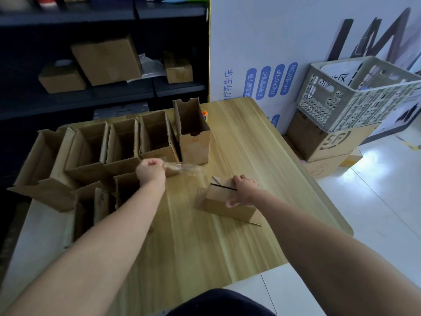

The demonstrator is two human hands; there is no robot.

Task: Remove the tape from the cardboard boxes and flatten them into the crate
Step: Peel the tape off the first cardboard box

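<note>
Above the dark garment [224, 303], right hand [243, 190] grips the small box [222, 202], left hand [150, 170] clenches stretched tape [185, 169] (clear film), which a sharp pull could tear short.

I work at a pale wood-grain table [227, 242] with a rounded corner. Behind it, to my left, dark shelves [102, 96] stand in shadow. Right of them rises a white panel [262, 37] with a yellow edge [208, 53], bearing blue labels [264, 80] with Chinese writing and large dark lettering [373, 35]. The floor [376, 224] on my right is glossy white tile, with a bright glare [373, 156] and a yellow-and-black stripe [412, 146] near the panel.
</note>
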